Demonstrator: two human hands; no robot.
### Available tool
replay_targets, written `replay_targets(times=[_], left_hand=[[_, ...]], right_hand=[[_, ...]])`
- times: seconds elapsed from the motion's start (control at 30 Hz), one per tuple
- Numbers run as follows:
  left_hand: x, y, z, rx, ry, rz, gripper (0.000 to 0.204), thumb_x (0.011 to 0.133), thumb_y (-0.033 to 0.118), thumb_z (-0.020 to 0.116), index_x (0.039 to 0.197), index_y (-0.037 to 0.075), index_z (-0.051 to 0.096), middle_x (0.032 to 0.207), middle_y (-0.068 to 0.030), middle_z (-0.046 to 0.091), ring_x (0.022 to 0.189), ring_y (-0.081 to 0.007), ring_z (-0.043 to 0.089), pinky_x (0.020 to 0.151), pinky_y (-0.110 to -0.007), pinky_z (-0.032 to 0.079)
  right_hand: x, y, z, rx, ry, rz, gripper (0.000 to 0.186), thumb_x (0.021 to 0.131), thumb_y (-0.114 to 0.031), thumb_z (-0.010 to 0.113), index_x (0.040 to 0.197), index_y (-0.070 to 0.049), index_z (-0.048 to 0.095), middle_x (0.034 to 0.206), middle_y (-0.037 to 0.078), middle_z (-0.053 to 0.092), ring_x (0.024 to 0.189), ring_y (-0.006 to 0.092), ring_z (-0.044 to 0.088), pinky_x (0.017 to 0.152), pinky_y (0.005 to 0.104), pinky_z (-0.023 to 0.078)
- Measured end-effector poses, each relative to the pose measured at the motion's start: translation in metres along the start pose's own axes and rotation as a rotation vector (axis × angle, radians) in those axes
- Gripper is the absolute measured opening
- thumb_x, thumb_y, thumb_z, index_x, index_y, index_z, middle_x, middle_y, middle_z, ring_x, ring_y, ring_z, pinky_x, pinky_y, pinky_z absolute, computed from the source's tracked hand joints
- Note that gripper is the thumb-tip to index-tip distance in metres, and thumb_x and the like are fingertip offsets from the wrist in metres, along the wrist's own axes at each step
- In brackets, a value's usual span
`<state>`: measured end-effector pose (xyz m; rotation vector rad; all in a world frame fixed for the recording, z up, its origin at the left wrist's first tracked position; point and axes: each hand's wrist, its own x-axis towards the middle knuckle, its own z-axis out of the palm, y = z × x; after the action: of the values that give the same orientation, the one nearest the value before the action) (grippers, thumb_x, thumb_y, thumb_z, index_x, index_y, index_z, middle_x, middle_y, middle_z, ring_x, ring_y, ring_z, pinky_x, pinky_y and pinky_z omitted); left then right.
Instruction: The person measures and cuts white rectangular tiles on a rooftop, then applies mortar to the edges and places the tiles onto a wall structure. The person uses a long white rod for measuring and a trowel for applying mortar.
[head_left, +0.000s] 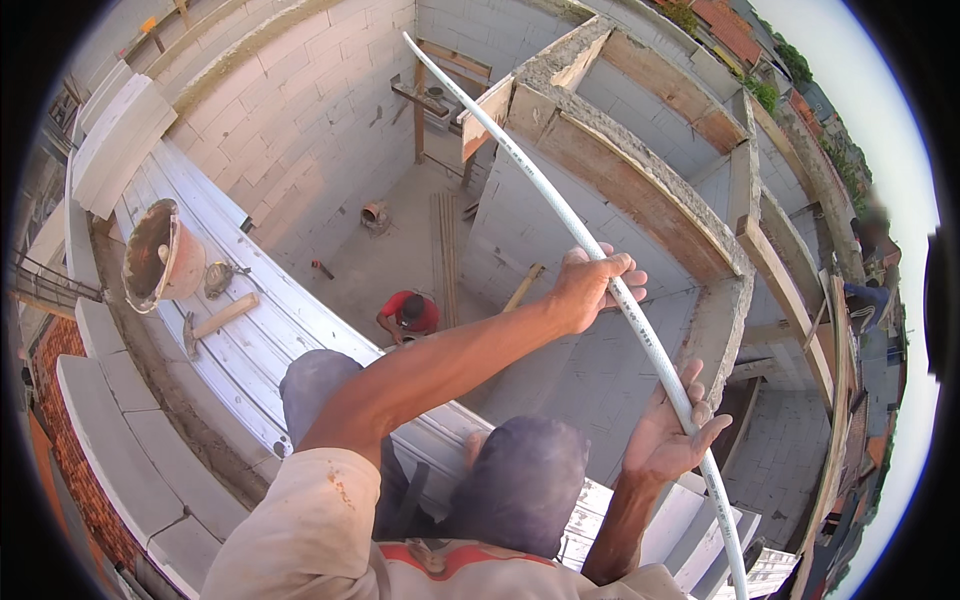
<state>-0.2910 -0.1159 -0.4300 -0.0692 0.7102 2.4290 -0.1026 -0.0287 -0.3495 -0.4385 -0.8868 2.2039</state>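
A long white plastic pipe [533,178], dotted with dark printing, runs slantwise across the view, from the upper middle down to the lower right. My left hand [598,286] is wrapped round it near its middle, the arm reaching across in front of me. Lower down the pipe, my right hand [668,432] cradles it between palm, thumb and loosely curled fingers. The pipe's far end hangs free over the room below. On the metal sheeting to my left lie a wooden-handled hammer [222,317] and, beside it, a mortar-crusted bucket [186,262].
I sit high on white ribbed metal sheeting [290,318], beside a deep drop. A person in red [412,312] is on the floor below. Concrete beams with wooden formwork [640,190] stand ahead to the right. Another person [872,265] is at the far right. Pale blocks [130,420] line the left.
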Motion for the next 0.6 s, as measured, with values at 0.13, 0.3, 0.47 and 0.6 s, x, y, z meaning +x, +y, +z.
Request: replay_targets(times=[0.13,0.3,0.47,0.6], left_hand=[[0.009,-0.005,0.005,0.078,0.019,-0.056,0.054,0.102,0.002,0.065,0.139,-0.008,0.028,0.116,-0.0199,0.058,0.111,-0.0357,0.072,0.095,-0.052,0.068],[0.009,-0.031,-0.037,0.246,-0.045,-0.147,0.052,0.103,0.004,0.063,0.139,-0.010,0.027,0.118,-0.0231,0.057,0.111,-0.0373,0.074,0.091,-0.048,0.070],[-0.012,-0.047,-0.030,0.413,-0.125,-0.266,0.058,0.105,0.012,0.064,0.145,-0.011,0.029,0.122,-0.0262,0.060,0.113,-0.0358,0.073,0.096,-0.044,0.066],[0.006,-0.029,-0.073,1.259,-0.356,-0.376,0.065,0.103,0.027,0.070,0.147,-0.013,0.045,0.129,-0.0256,0.066,0.121,-0.0342,0.069,0.102,-0.048,0.056]], right_hand=[[-0.037,-0.023,-0.092,-0.768,-0.424,0.350,0.052,0.110,-0.042,0.058,0.145,-0.003,0.057,0.150,0.018,0.056,0.149,0.0356,0.044,0.128,0.0555,0.031],[-0.052,-0.030,-0.058,-1.972,-0.661,-0.621,0.070,0.099,-0.024,0.076,0.157,-0.006,0.041,0.143,0.023,0.060,0.142,0.0421,0.052,0.118,0.0584,0.040],[-0.043,-0.005,-0.146,-1.906,-0.356,0.150,0.041,0.099,-0.029,0.077,0.120,0.002,0.061,0.078,0.019,0.069,0.074,0.0331,0.071,0.071,0.0457,0.056],[-0.045,0.020,-0.201,-1.716,-0.284,0.197,0.042,0.101,-0.036,0.074,0.099,0.005,0.066,0.077,0.019,0.066,0.069,0.0282,0.065,0.068,0.0434,0.053]])
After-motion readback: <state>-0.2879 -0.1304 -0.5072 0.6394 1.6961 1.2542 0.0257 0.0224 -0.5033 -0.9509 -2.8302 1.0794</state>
